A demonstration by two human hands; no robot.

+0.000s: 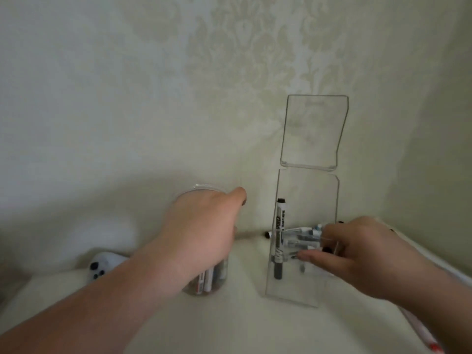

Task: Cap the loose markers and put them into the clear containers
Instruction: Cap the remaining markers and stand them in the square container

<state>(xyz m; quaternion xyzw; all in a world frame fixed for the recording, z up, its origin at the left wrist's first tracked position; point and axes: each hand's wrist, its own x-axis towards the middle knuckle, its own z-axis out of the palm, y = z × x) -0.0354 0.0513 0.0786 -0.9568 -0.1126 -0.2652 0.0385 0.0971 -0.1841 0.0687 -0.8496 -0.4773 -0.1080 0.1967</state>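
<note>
Covering most of the round clear jar (204,287), the left hand (201,226) hides its own fingers, so I cannot tell whether it grips; a few markers (208,279) stand inside. The right hand (357,251) pinches a blurred marker bundle (302,235), seen through the rectangular clear box (306,190), whose lid (315,129) stands open against the wall. One black marker (279,226) stands inside. Open tabletop (245,290) separates jar and box; another marker (419,335) is cut off at the right edge.
</note>
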